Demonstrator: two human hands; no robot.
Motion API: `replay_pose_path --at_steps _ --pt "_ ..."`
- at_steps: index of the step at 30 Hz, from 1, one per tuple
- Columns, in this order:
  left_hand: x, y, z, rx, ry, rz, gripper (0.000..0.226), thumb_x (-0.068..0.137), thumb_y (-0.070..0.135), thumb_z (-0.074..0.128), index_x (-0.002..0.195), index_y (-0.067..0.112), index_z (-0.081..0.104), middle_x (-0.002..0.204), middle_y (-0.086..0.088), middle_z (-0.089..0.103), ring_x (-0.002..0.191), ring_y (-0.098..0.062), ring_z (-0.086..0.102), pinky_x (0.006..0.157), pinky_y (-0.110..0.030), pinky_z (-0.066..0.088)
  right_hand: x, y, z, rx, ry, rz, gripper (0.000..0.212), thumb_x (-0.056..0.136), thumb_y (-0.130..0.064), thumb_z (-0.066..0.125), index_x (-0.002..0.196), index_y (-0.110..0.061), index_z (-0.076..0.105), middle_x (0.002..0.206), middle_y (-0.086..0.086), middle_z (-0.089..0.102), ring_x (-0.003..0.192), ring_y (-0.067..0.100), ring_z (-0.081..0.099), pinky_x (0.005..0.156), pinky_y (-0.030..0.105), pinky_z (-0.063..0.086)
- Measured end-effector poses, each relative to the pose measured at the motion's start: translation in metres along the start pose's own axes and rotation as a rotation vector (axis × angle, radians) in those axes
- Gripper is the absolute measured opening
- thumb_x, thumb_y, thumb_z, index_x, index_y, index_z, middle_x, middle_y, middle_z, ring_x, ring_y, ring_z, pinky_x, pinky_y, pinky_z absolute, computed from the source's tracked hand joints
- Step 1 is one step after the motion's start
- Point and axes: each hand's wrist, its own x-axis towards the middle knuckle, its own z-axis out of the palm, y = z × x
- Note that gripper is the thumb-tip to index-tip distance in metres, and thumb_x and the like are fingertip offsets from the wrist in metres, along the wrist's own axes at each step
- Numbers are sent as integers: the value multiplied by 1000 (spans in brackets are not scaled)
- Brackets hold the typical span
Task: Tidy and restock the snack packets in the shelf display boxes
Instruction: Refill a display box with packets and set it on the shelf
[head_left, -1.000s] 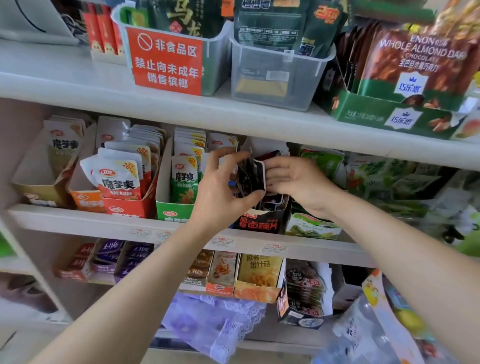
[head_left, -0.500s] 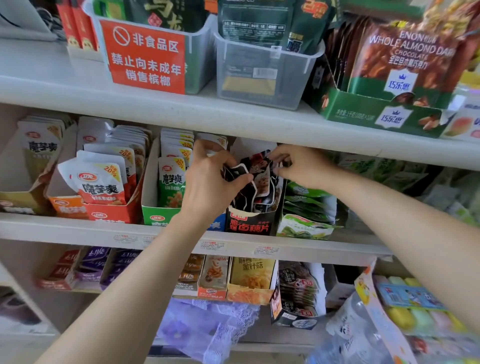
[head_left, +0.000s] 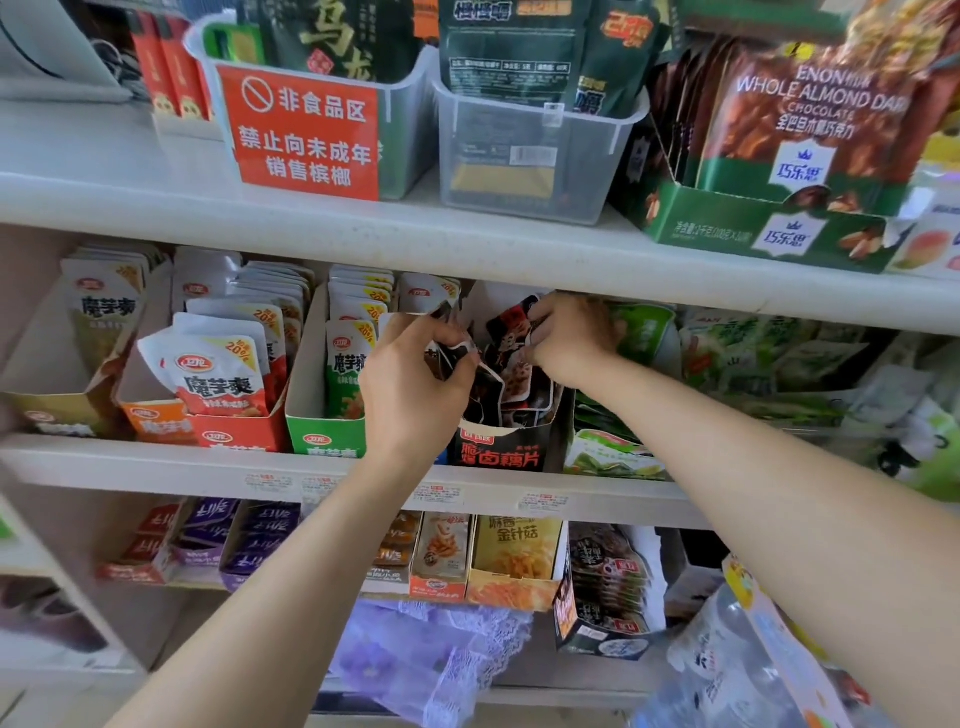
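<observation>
A black display box (head_left: 501, 449) with white and red lettering stands on the middle shelf (head_left: 156, 462). Several black snack packets (head_left: 511, 376) stand loosely in it. My left hand (head_left: 410, 384) grips the front black packets at the box's left side, fingers curled round their top edges. My right hand (head_left: 569, 338) pinches the packets further back, just under the upper shelf board. Both hands are inside the top of the box.
Left of the black box stand a green box (head_left: 324, 415), a red and orange box (head_left: 208, 415) and a yellow box (head_left: 47, 389) of white packets. Green packets (head_left: 618, 447) lie to the right. Clear bins (head_left: 530, 156) sit on the upper shelf; more boxes fill the lower one.
Both hands have moved deeper into the black box with the packets, from in front of it to inside its top. The camera has come closer to the shelf.
</observation>
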Motion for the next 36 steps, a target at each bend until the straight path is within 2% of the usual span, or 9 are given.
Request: replay_pose_path --at_steps 3,10,15,19,22,27,32,34,36 --pt "-1 0 -2 -4 25 14 13 83 21 83 85 25 70 103 9 66 79 -9 57 65 -10 35 -1 6 -5 158 -55 38 54 69 -11 77 115 -30 58 109 5 66 114 32 58 107 51 39" --pt "0 -5 -7 -78 -74 105 18 82 25 84 86 28 67 99 5 66 81 -1 57 70 -4 40 -52 10 -34 343 -223 -292 62 84 -1 75 140 -16 51 84 -3 63 75 12 57 70 25 46" --pt "2 2 -11 -87 -124 21 40 71 63 78 85 28 64 100 6 64 91 -3 58 72 -9 40 -61 2 -27 341 -349 -377 71 87 2 71 146 -29 48 103 -3 67 87 12 68 80 21 56" --pt "3 9 -6 32 -87 -3 36 76 49 84 88 24 61 102 2 63 82 -15 57 65 -14 35 -58 11 -36 379 -443 -383 75 88 14 60 146 -32 47 115 -3 64 91 9 69 85 26 57" --pt "4 14 -3 39 -23 -59 30 80 48 81 81 25 61 93 4 66 75 -16 60 63 -25 34 -49 12 -50 187 -490 -453 79 85 20 51 145 -33 48 111 -14 64 97 6 60 82 12 49" --pt "5 13 -3 15 27 -78 28 79 23 81 73 21 53 70 6 60 59 -21 59 57 -24 37 -26 11 -57 103 -292 -385 46 91 3 61 132 -18 61 117 2 66 101 2 59 86 11 37" --pt "3 13 -4 -36 65 -60 28 81 17 80 84 20 53 74 10 60 55 -21 59 60 -33 39 -15 4 -54 -147 -327 -330 61 93 -17 68 147 -8 40 148 11 46 137 24 42 94 16 25" --pt "3 15 -5 -45 66 -66 30 81 17 80 93 22 52 72 8 61 53 -21 59 60 -34 41 -12 -3 -52 -196 -368 -281 48 95 -12 65 139 -7 47 137 12 52 131 28 47 88 17 34" --pt "2 17 -6 -51 71 -73 37 81 17 80 100 25 50 67 6 61 54 -19 59 60 -34 44 -7 -6 -48 -211 -369 -246 14 92 -6 63 101 -15 57 103 7 58 103 27 60 66 24 42"
